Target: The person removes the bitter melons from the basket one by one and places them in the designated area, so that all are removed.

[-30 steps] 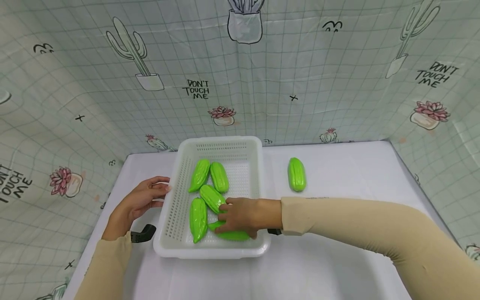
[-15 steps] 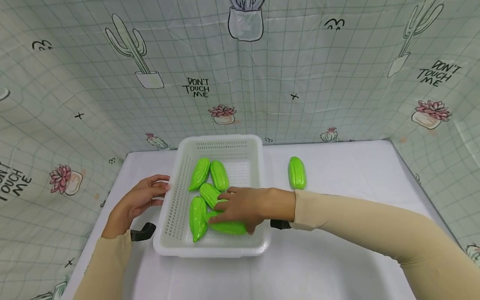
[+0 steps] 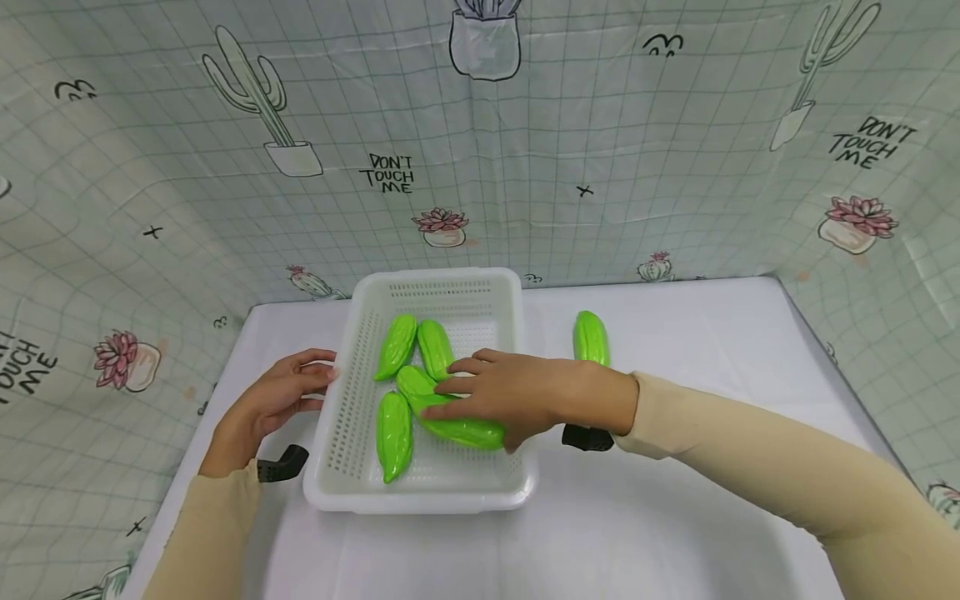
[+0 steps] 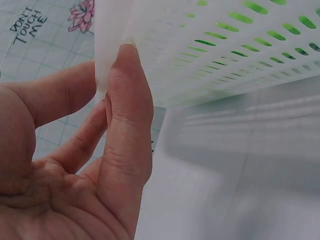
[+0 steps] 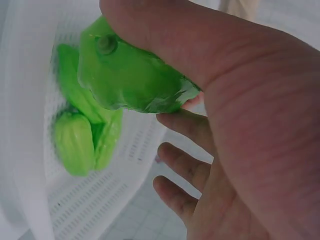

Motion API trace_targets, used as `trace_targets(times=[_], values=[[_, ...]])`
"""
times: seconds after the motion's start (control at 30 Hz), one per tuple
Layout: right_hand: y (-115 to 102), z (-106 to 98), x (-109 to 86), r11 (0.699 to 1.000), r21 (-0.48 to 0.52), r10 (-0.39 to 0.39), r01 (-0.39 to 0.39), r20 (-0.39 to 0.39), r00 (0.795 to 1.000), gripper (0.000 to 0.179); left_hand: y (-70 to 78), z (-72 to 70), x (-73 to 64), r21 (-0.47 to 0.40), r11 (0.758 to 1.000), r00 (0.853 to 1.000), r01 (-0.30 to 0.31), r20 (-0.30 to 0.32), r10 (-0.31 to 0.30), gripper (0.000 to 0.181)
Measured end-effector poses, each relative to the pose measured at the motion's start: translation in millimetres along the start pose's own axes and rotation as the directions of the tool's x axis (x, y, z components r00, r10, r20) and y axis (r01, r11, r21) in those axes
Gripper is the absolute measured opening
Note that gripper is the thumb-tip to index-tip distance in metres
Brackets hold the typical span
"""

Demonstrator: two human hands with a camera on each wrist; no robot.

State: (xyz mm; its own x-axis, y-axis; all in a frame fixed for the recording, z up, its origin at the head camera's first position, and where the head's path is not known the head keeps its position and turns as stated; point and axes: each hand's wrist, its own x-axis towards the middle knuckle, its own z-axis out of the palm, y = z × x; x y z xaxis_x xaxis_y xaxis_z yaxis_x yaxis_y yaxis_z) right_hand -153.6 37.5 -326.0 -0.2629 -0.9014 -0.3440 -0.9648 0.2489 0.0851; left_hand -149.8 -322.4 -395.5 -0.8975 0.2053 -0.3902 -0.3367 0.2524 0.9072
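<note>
My right hand (image 3: 517, 393) holds a bright green, ridged toy bitter melon (image 3: 465, 432) between thumb and fingers, over the right side of a white plastic basket (image 3: 420, 502). In the right wrist view the stem end of this bitter melon (image 5: 127, 75) faces the camera, the thumb lies across it, and several fingers are spread below. Several similar bitter melons (image 3: 394, 437) lie on the basket floor, one partly hidden by the held one. My left hand (image 3: 281, 392) is at the basket's left side; its fingertips touch the outer rim, as the left wrist view (image 4: 125, 125) shows closely.
One more green bitter melon (image 3: 591, 337) lies on the white table (image 3: 697, 350) right of the basket, its near end hidden by my right wrist. A patterned cloth (image 3: 480, 150) hangs behind and along both sides. A black wrist camera (image 3: 282, 464) sits below my left hand.
My right hand has taken the near bitter melon and moved it up and slightly to the right, away from the basket's near end. My left hand has stayed at the rim.
</note>
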Motion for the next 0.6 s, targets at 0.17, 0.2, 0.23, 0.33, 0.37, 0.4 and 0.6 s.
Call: trace_targets(times=[0.17, 0.2, 0.23, 0.33, 0.37, 0.4, 0.6], values=[[4, -2, -16.9, 0.998, 0.066, 0.021, -0.017, -0.054, 0.998, 0.104, -0.4, -0.4, 0.2, 0.001, 1.000, 1.000, 0.004, 0.002, -0.004, 0.058], [5, -2, -20.7, 0.997, 0.077, 0.024, -0.019, -0.071, 0.997, 0.104, -0.5, 0.0, 0.3, -0.002, 1.000, 1.000, 0.007, 0.000, -0.007, 0.058], [6, -2, -24.5, 0.996, 0.085, 0.028, -0.021, -0.087, 0.996, 0.104, -0.8, -0.1, 0.5, -0.004, 1.000, 1.000, 0.007, 0.001, -0.007, 0.058], [8, -1, -35.7, 0.994, 0.106, 0.041, -0.026, -0.142, 0.989, 0.104, -1.3, -0.1, 1.0, -0.007, 1.000, 1.000, 0.007, 0.003, -0.007, 0.059], [9, 0, -39.5, 0.993, 0.116, 0.047, -0.028, -0.157, 0.987, 0.105, -1.3, 0.1, 1.2, -0.007, 1.000, 1.000, 0.006, 0.004, -0.006, 0.059], [10, 1, -42.8, 0.992, 0.121, 0.050, -0.030, -0.172, 0.984, 0.105, -1.3, 0.1, 1.3, -0.007, 1.000, 1.000, 0.006, 0.003, -0.006, 0.059], [13, 12, -61.5, 0.985, 0.166, 0.077, -0.037, -0.240, 0.968, 0.104, -1.2, 0.4, 1.8, -0.006, 1.000, 1.000, 0.000, 0.009, 0.000, 0.059]])
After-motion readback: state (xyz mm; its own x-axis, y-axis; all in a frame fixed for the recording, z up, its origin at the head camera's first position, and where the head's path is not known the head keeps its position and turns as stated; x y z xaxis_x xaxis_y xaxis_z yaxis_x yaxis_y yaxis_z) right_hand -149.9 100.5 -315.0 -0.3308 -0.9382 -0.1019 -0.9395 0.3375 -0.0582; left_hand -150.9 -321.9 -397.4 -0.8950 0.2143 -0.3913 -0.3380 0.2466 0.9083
